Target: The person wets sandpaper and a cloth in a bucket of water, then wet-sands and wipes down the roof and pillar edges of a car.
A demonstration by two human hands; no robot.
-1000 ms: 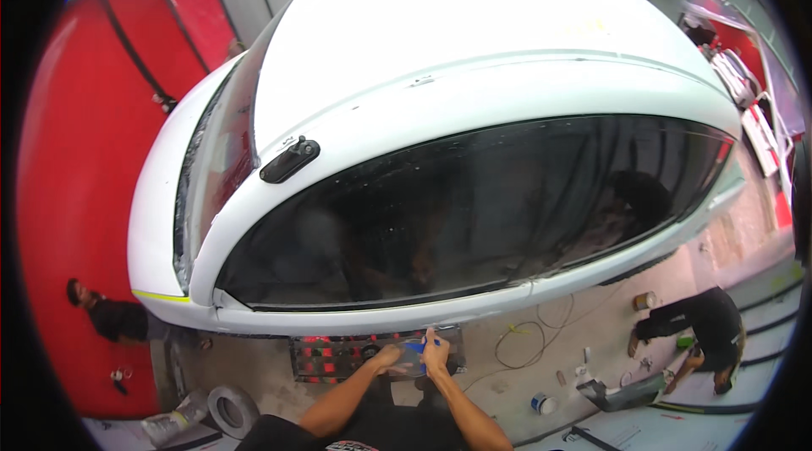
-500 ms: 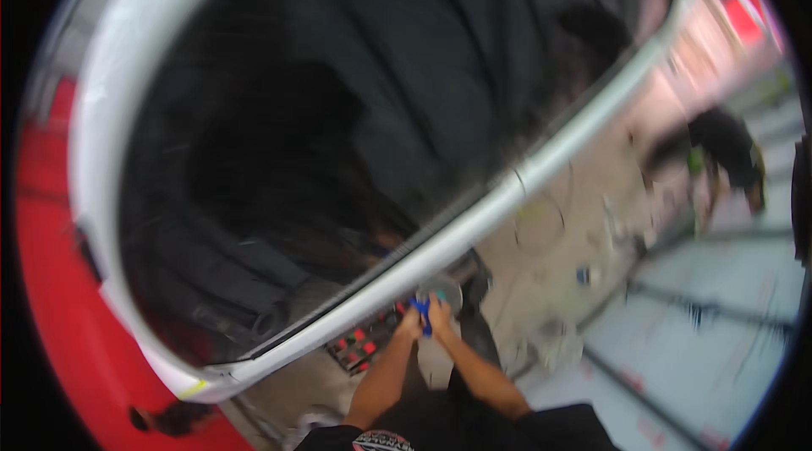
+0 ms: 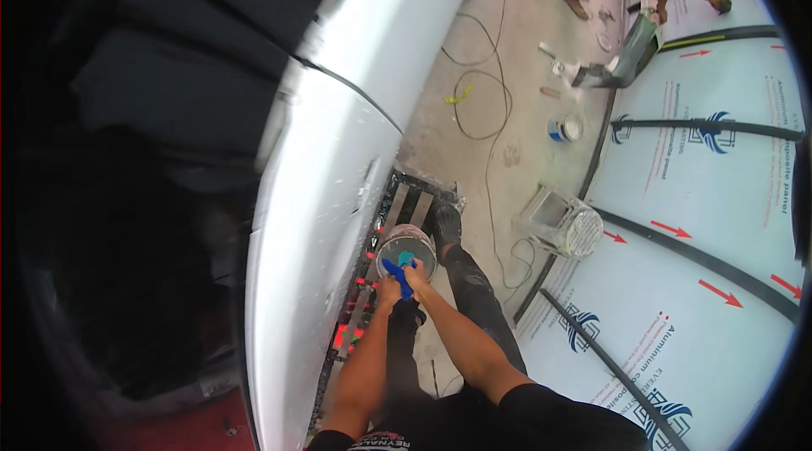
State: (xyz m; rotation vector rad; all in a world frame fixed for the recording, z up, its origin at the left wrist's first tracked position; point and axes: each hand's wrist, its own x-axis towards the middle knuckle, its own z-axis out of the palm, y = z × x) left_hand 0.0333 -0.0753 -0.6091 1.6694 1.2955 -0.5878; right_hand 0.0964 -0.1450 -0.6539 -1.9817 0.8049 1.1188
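A crumpled, bright blue cloth (image 3: 394, 268) is bunched between the person's two bare hands, just over the near part of the mouth of a round, pale-walled bucket (image 3: 404, 232). The left hand (image 3: 387, 291) is closed around one side of the cloth and the right hand (image 3: 416, 276) grips the other, thumbs and fingers drawn in narrow; such a two-sided hold would let the fabric be squeezed or twisted, and its place over the bucket would let any drips fall inside. A small teal patch (image 3: 407, 258) shows within the bucket beyond the hands, though whether it is an object or liquid cannot be told. The bucket appears to rest on a dark, slatted platform (image 3: 412, 200) with red patches, seemingly raised to keep it within easy reach. Close along the left runs the glossy white body side of a vehicle (image 3: 330, 147), beneath a broad dark window (image 3: 144, 164). To the right, a thin dark cable (image 3: 502, 104) lies looped on the pale concrete floor (image 3: 469, 197), near a blue-and-white round tin (image 3: 565, 127) and a whitish square-framed object (image 3: 545, 218). Farther off, a co-worker's hand (image 3: 662, 15) touches a curved grey part (image 3: 624, 65), perhaps to steady it.
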